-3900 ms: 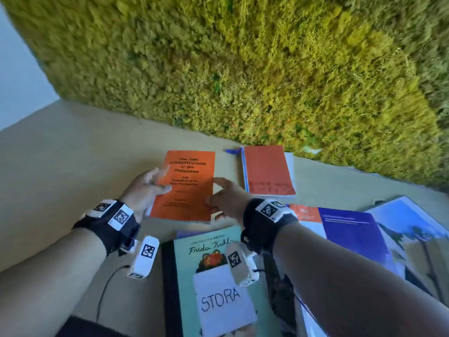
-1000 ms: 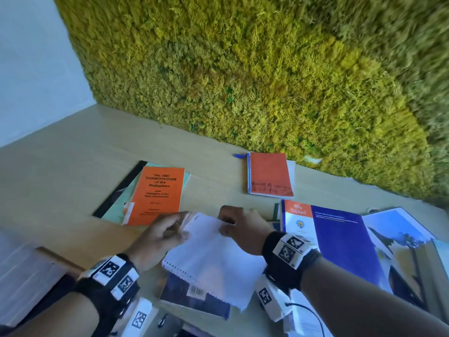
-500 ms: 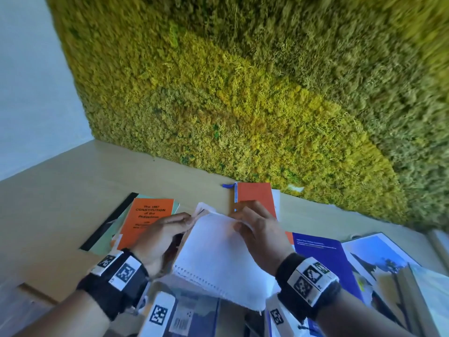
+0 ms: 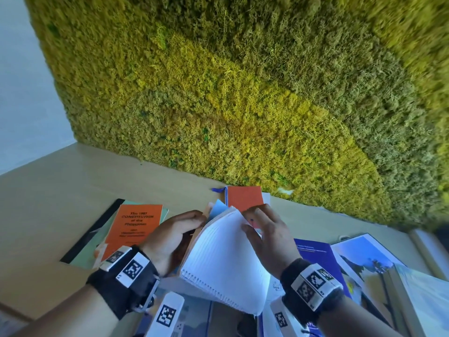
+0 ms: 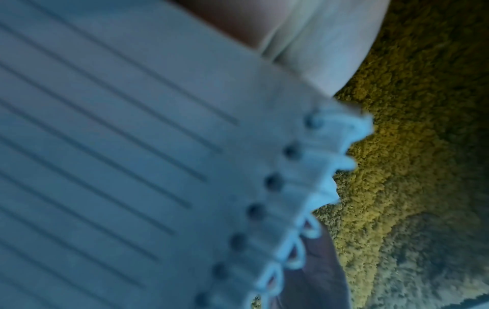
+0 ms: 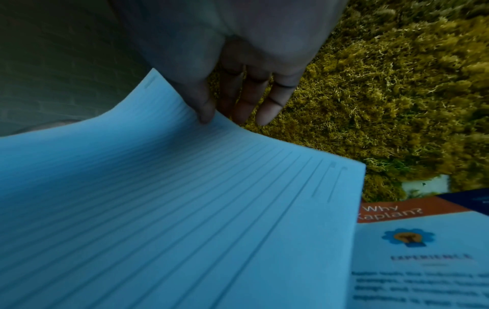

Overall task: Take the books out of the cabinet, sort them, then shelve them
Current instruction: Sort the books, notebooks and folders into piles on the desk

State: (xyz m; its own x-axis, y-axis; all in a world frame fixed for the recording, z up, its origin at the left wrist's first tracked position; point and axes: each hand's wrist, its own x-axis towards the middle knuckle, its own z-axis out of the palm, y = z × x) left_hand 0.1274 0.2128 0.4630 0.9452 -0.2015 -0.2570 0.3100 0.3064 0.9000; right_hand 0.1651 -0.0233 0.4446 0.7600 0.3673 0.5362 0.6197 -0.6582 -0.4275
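Note:
A spiral notebook with white lined pages is tilted up off the table between both hands. My left hand grips its left edge with curled fingers. My right hand pinches the top pages, bending them. In the right wrist view the thumb of my right hand lies on the curved page and the fingers stand behind it. The left wrist view shows only the lined page and its binding holes. An orange Constitution booklet lies on a teal book to the left.
A small orange notebook lies by the moss wall. At the right lie a blue Kaplan brochure, a picture book and more books. Another book lies under the notebook. Bare wooden tabletop extends left.
The notebook has been lifted and tilted up. My right hand has bent its top pages further back, showing the lined sheets. The head view has swung up toward the wall.

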